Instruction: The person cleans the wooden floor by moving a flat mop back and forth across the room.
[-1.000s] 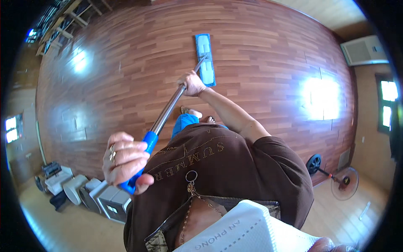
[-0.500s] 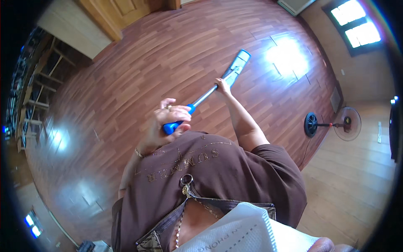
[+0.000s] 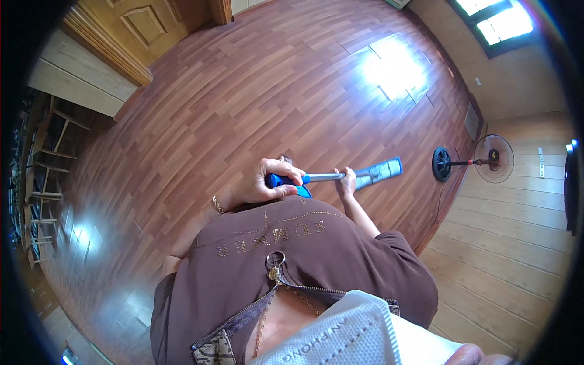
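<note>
I hold a flat mop (image 3: 325, 177) with a blue grip, a silver pole and a long, narrow blue-grey head (image 3: 383, 171). My left hand (image 3: 274, 177) is closed around the blue grip at the pole's upper end, near my chest. Farther down the pole, my right hand (image 3: 345, 182) is wrapped around the metal. The mop head lies to the right of my right hand, on the brown wood-look floor (image 3: 255, 91). A bright blue piece shows just below the grip; I cannot make out what it is.
A pedestal fan (image 3: 465, 163) with a round black base is at the right, by the pale plank wall (image 3: 486, 243). Wooden railing-like bars (image 3: 52, 164) run along the left. A wooden door (image 3: 146, 27) is at the far left, and a window (image 3: 496, 24) at the far right.
The mop head has swung toward me and to the right, so the pole now lies nearly crosswise. My right hand moved nearer and rightward; my left hand shifted right and closed more tightly.
</note>
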Tool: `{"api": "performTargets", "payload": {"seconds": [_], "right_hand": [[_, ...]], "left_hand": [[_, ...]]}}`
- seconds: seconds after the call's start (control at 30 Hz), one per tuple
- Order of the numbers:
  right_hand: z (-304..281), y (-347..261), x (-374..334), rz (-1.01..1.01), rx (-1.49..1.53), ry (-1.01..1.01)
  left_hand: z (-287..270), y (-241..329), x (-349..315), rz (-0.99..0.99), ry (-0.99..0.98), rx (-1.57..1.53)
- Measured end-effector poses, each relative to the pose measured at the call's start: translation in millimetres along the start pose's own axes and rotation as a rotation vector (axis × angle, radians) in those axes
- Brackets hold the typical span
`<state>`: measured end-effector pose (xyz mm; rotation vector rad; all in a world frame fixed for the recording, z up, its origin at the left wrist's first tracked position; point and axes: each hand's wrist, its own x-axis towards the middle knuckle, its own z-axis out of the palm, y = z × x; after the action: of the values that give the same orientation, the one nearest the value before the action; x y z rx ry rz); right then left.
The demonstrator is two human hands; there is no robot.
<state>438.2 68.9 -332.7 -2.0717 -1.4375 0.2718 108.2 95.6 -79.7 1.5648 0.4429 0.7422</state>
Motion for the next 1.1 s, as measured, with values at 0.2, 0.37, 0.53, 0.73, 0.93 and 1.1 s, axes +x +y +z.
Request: {"api": "performTargets", "payload": {"seconds": [0.2, 0.37, 0.53, 0.73, 0.93, 1.1], "right_hand": [[-12, -1, -104, 0.134, -0.046, -0.01], [10, 16, -182, 0.196, 0.181, 0.155], [-42, -61, -123, 0.108, -0.126, -0.069], [-20, -54, 3, -0.196, -0.022, -0.207], [33, -89, 52, -0.342, 0.023, -0.422], [81, -151, 74, -0.645, 0.143, -0.464]], "left_hand": [[3, 17, -36, -0.054, -0.064, -0.072], [8, 49, -82, -0.128, -0.055, -0.115], [-1, 67, -80, -0.04, 0.053, -0.187], [-7, 65, -41, 0.003, 0.196, -0.108], [-2, 69, -82, 0.046, 0.405, -0.039], [6, 94, -116, 0.03, 0.593, 0.277]]}}
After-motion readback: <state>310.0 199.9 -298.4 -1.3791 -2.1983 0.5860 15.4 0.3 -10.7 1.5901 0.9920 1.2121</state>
